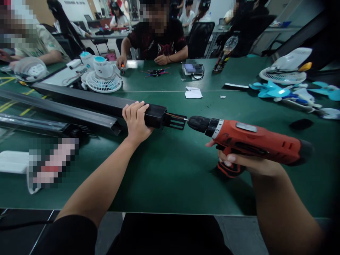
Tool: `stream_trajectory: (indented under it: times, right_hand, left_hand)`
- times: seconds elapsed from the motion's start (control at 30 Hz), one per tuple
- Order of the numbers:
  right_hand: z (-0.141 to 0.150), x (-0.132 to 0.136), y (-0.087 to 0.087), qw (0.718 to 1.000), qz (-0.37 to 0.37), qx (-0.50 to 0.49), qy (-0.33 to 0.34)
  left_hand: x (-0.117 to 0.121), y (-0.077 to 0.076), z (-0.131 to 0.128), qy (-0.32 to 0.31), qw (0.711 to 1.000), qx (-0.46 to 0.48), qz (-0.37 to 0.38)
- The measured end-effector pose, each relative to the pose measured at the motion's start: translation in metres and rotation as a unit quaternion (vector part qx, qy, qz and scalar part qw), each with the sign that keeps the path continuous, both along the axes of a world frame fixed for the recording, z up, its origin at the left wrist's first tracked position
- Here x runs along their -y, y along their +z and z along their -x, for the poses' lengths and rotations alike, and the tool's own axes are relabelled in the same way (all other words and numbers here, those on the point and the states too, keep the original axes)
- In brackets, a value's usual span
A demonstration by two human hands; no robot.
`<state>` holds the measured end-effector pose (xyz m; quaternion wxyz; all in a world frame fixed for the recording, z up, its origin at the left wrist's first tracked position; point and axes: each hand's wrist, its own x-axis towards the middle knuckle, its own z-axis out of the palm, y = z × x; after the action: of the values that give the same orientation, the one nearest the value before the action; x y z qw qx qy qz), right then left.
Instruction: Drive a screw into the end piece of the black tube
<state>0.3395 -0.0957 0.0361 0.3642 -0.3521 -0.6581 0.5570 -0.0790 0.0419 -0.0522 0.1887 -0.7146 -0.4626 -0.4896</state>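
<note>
My left hand (136,122) is wrapped over the end of a long black metal beam (106,102) that lies across the green table. A slotted black bracket (175,121) sticks out of that end, with a thin wire along it. In my right hand (236,161) is a red cordless drill (252,140), held by its handle and pointing left. Its black chuck is level with the bracket, and the bit's tip is at the bracket's outer edge; whether they touch I cannot tell. More dark beams (79,113) lie to the left of my left hand.
White fan parts (103,83) stand at the back left; blue fan blades (273,90) lie at the right. A bottle (225,53), a paper scrap (193,93) and a wired board (156,72) are on the table (170,177). A person (159,42) sits opposite.
</note>
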Motion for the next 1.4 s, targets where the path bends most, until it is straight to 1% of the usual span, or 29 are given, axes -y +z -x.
stream_trajectory:
  times: [0.1, 0.2, 0.33, 0.47, 0.53, 0.67, 0.8, 0.93, 1.07, 1.13, 1.3, 1.4]
  right_hand:
    - [-0.001, 0.0, 0.0, 1.0, 0.006, -0.002, 0.009]
    - [0.0, -0.002, 0.0, 1.0, -0.021, -0.012, 0.017]
    - [0.0, -0.005, 0.0, 0.998, -0.054, -0.015, 0.033]
    - [-0.001, -0.006, 0.001, 0.996, -0.076, -0.002, 0.035]
    - [0.0, -0.005, 0.002, 0.997, -0.066, 0.002, 0.03]
    - [0.003, -0.003, 0.005, 0.999, -0.031, 0.012, 0.023]
    - [0.005, -0.003, 0.007, 0.999, -0.032, 0.015, 0.004]
    - [0.005, -0.003, 0.004, 1.0, -0.012, -0.006, 0.02]
    - [0.005, -0.003, 0.002, 0.999, -0.004, -0.034, 0.037]
    - [0.006, -0.002, 0.003, 0.999, -0.008, -0.026, 0.032]
    - [0.009, 0.0, 0.008, 0.999, -0.04, -0.002, -0.02]
    - [0.01, 0.001, 0.008, 0.998, -0.05, 0.012, -0.02]
  left_hand:
    - [-0.001, 0.0, 0.0, -0.003, 1.0, 0.003, -0.017]
    - [-0.001, 0.0, -0.001, 0.0, 1.0, 0.006, -0.028]
    - [-0.001, 0.0, 0.0, 0.009, 1.0, -0.005, -0.022]
    - [-0.001, 0.002, 0.0, 0.017, 0.998, -0.017, -0.059]
    - [0.0, 0.002, -0.001, 0.017, 0.997, -0.015, -0.068]
    - [0.001, 0.003, -0.003, 0.026, 0.998, -0.018, -0.059]
    - [0.003, 0.004, -0.002, 0.036, 0.999, -0.02, -0.033]
    - [0.004, 0.005, -0.002, 0.024, 1.0, -0.004, 0.005]
    - [0.005, 0.007, -0.003, 0.038, 0.999, 0.001, 0.022]
    - [0.006, 0.009, -0.003, 0.04, 0.999, 0.0, 0.024]
    - [0.007, 0.01, -0.003, 0.025, 0.999, 0.002, 0.034]
    - [0.007, 0.009, -0.004, 0.013, 1.0, 0.009, 0.019]
